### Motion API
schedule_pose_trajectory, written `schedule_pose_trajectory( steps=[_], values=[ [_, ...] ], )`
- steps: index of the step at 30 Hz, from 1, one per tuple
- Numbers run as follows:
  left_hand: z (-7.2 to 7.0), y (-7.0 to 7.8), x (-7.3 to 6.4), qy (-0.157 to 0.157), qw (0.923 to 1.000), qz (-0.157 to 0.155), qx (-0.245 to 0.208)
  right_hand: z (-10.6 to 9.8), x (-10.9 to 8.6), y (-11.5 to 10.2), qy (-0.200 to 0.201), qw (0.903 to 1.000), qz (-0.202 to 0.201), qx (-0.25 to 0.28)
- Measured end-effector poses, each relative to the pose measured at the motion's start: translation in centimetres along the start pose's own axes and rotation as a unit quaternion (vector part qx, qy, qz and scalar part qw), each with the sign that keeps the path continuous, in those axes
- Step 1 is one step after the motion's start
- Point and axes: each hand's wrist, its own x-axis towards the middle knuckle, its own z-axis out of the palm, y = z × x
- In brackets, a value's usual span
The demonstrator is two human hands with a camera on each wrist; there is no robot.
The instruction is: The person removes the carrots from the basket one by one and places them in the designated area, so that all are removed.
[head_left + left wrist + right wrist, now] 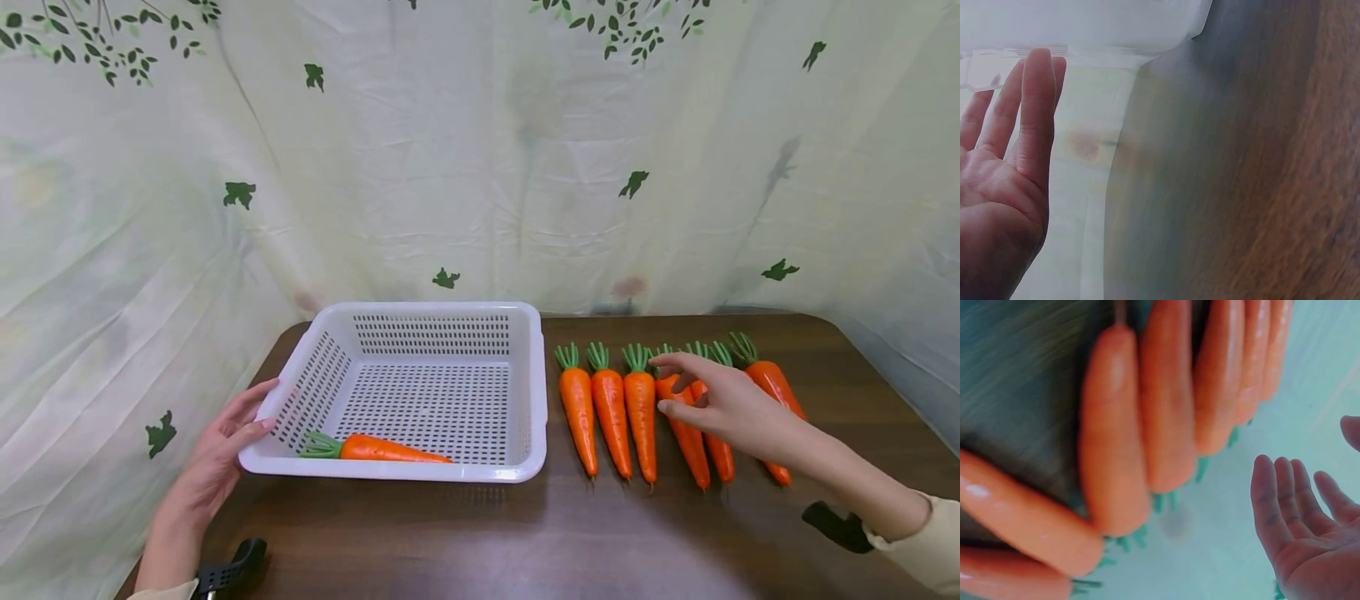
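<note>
A white perforated plastic basket stands on the table, and my left hand touches its left rim with extended fingers. In the left wrist view this hand has its fingers nearly straight against the basket's pale side. One carrot with a green top lies along the basket's front inner edge. Right of the basket, several carrots lie in a row, green ends away from me. My right hand hovers over the row's right part, fingers loosely bent around nothing; it partly hides the carrots below.
A brown wooden table carries everything. At the row's right end a slanted carrot lies apart from the others. Behind and on the sides hangs a pale curtain with leaf prints. Dark straps sit at both wrists.
</note>
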Motion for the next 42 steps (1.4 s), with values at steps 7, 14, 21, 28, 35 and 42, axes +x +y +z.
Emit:
schedule_pose_trajectory(
  steps=[7, 14, 21, 28, 35, 42],
  values=[
    [0.0, 0.1, 0.0, 0.001, 1.0, -0.001, -0.003, 0.8, 1.1, -2.1, -0.019, 0.9993, -0.032, 0.001],
    [0.0, 0.2, 0.0, 0.003, 1.0, -0.004, 0.003, 1.3, 2.1, -4.1, -0.044, 0.9971, -0.063, 0.001],
    [-0.2, 0.1, 0.0, -0.016, 0.9997, 0.018, -0.005, 1.4, 3.3, -6.4, -0.072, 0.9919, -0.103, -0.021],
    [-0.2, -0.1, 0.0, -0.015, 0.9997, 0.019, -0.004, 1.0, 4.9, -8.5, -0.099, 0.9814, -0.16, -0.038],
    [0.0, 0.0, 0.0, -0.012, 0.9998, 0.016, -0.005, 1.0, 6.7, -10.9, -0.139, 0.9729, -0.18, -0.043],
    [0.0, 0.0, 0.0, -0.005, 0.9999, 0.013, 0.004, 1.6, 8.9, -12.7, -0.178, 0.9666, -0.182, -0.029]
  ],
)
